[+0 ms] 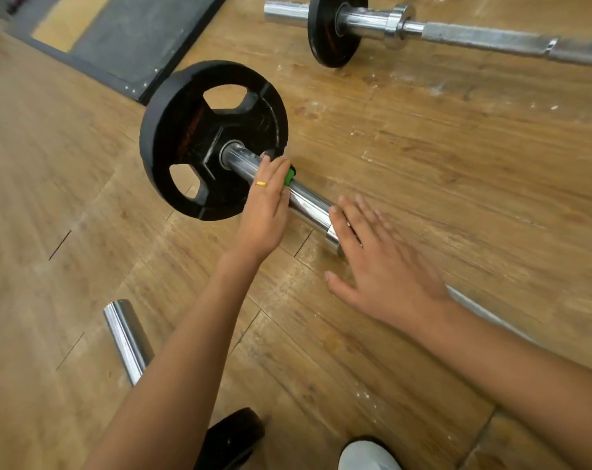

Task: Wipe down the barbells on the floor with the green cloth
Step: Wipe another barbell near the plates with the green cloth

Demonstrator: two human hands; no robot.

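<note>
A barbell lies on the wooden floor with a black weight plate (213,137) on its chrome sleeve (308,201). My left hand (267,205) lies over the sleeve just beside the plate, and a small bit of the green cloth (290,175) shows beyond its fingers. Most of the cloth is hidden under that hand. My right hand (382,266) hovers with fingers spread over the sleeve's collar end (333,240), blurred by motion. A second barbell (457,32) with a black plate (335,28) lies at the top right.
A third chrome sleeve end (128,337) lies at the lower left, partly behind my left forearm. A dark rubber platform mat (125,39) sits at the top left. A black plate edge (233,439) and a white shoe tip (369,456) are at the bottom.
</note>
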